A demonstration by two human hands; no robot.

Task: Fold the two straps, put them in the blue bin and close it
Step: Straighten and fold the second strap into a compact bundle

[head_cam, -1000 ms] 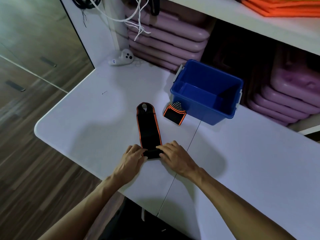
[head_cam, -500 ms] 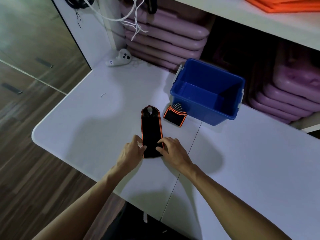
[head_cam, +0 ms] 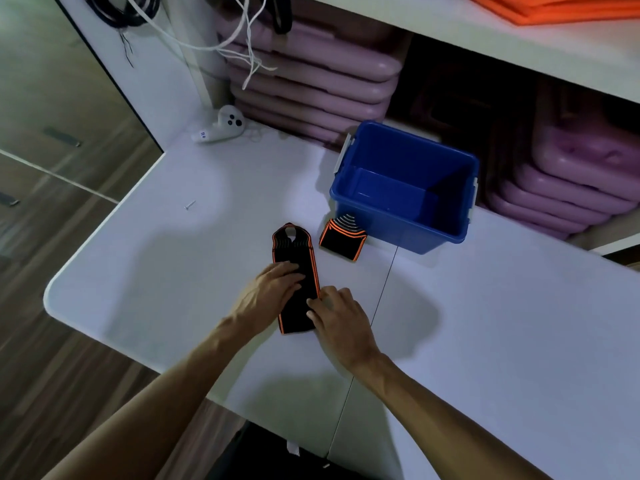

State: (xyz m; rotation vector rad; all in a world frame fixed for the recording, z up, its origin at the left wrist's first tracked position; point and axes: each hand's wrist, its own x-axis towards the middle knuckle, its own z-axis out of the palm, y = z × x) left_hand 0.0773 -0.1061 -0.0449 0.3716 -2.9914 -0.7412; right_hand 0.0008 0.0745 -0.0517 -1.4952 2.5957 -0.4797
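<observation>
A black strap with orange edging (head_cam: pixel 300 247) lies doubled over on the white table (head_cam: pixel 519 323), its looped end pointing away from me. My left hand (head_cam: pixel 268 292) rests flat on its middle, fingers spread. My right hand (head_cam: pixel 337 315) pinches the strap's right edge near the fold. A second strap (head_cam: pixel 342 239), folded into a small square, sits just left of the front of the blue bin (head_cam: pixel 398 232). The bin stands open with nothing inside. No lid is in view.
A white handheld controller (head_cam: pixel 221 128) lies at the table's back left. A small screw (head_cam: pixel 189 204) lies on the left part. Stacked pink trays (head_cam: pixel 311 84) fill the shelf behind the bin. White cables (head_cam: pixel 242 46) hang down. The table's rounded corner is on the left.
The near end of the long strap has been folded forward over itself, so it is shorter. My left hand moved onto its middle; my right hand shifted to its right edge.
</observation>
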